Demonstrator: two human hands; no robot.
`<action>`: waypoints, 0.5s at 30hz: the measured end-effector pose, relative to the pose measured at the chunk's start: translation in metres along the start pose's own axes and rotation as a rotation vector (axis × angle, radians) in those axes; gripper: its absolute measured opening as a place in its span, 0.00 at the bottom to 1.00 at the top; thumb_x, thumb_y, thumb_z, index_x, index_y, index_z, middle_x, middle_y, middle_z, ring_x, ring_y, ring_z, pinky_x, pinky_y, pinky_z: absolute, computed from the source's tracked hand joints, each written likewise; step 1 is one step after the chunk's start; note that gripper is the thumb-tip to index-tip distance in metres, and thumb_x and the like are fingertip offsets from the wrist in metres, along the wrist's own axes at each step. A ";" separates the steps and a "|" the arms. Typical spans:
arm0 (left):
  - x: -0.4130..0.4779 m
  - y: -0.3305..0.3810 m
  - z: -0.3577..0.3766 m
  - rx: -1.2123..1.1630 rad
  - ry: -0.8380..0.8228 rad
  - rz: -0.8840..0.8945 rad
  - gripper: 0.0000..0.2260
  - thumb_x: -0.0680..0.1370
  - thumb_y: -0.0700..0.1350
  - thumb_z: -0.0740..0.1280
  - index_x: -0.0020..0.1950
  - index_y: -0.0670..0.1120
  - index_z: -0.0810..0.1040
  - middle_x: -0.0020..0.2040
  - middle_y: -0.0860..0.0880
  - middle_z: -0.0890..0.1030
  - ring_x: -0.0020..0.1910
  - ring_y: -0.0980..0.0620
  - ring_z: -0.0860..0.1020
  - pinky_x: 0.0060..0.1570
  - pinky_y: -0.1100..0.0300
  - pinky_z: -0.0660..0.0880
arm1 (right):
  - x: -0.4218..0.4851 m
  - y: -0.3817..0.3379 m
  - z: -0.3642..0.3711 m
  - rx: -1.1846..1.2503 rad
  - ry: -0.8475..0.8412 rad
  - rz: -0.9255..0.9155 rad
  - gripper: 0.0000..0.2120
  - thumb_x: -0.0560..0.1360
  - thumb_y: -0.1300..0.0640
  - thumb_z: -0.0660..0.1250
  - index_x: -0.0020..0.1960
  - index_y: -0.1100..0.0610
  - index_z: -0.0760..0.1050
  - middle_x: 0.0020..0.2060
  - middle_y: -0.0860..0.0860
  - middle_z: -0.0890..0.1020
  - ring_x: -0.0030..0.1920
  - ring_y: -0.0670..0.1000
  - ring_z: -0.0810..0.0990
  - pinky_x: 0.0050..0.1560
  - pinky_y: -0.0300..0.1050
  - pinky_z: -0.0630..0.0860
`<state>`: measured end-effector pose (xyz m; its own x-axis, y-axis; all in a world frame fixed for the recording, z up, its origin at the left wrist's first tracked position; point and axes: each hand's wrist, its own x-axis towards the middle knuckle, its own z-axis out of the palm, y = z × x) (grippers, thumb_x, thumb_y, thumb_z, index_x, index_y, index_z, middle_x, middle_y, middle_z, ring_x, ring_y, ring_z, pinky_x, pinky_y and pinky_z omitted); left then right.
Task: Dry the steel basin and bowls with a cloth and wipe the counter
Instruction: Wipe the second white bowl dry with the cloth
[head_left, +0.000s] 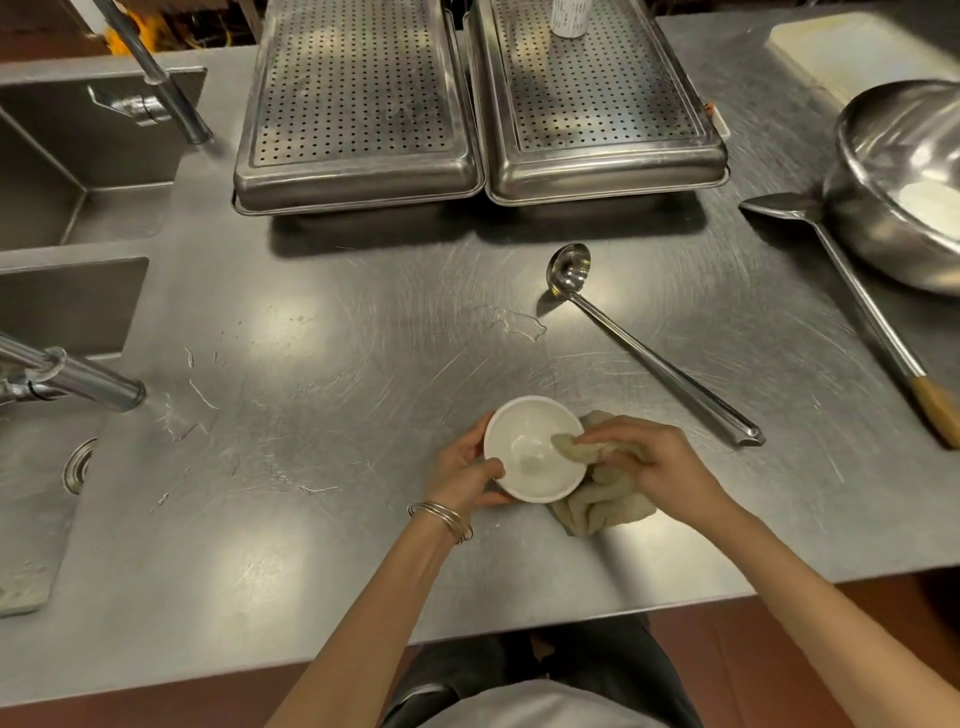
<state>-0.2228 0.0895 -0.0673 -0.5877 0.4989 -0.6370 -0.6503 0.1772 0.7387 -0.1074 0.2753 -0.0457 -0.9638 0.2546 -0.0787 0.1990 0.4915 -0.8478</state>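
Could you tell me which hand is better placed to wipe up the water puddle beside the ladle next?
Right, probably: the right hand grips the crumpled beige cloth needed for the clear water puddle, while the left hand holds the small white bowl.

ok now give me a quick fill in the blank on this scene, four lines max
1. The left hand holds a small white ____ by its rim.
2. The right hand pushes a crumpled ____ into it.
3. The spatula beside the steel basin has a ____ handle.
4. Behind the ladle stand ____ perforated trays.

Missing words: bowl; cloth; wooden; two
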 end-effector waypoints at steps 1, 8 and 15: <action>0.003 -0.002 0.002 0.010 0.004 -0.001 0.30 0.71 0.25 0.57 0.67 0.50 0.71 0.64 0.45 0.73 0.61 0.41 0.72 0.34 0.53 0.81 | -0.003 0.004 -0.002 -0.024 0.097 0.001 0.22 0.70 0.76 0.64 0.50 0.51 0.80 0.48 0.45 0.81 0.51 0.36 0.77 0.54 0.27 0.69; 0.015 -0.005 0.007 -0.020 0.083 -0.022 0.29 0.71 0.24 0.57 0.69 0.47 0.69 0.59 0.45 0.73 0.56 0.43 0.71 0.36 0.50 0.79 | -0.020 0.030 0.006 -0.161 0.253 0.062 0.19 0.73 0.69 0.67 0.61 0.57 0.76 0.53 0.49 0.78 0.52 0.42 0.75 0.55 0.21 0.63; 0.017 -0.005 -0.002 0.038 0.090 -0.032 0.30 0.72 0.23 0.56 0.69 0.46 0.69 0.58 0.45 0.71 0.59 0.41 0.70 0.43 0.44 0.76 | -0.031 0.044 0.023 -0.080 0.142 0.189 0.19 0.75 0.63 0.65 0.65 0.54 0.70 0.57 0.50 0.76 0.56 0.49 0.75 0.55 0.34 0.68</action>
<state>-0.2307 0.0950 -0.0821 -0.6090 0.4146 -0.6762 -0.6516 0.2245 0.7246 -0.0724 0.2703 -0.0925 -0.8749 0.4597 -0.1527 0.3921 0.4870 -0.7805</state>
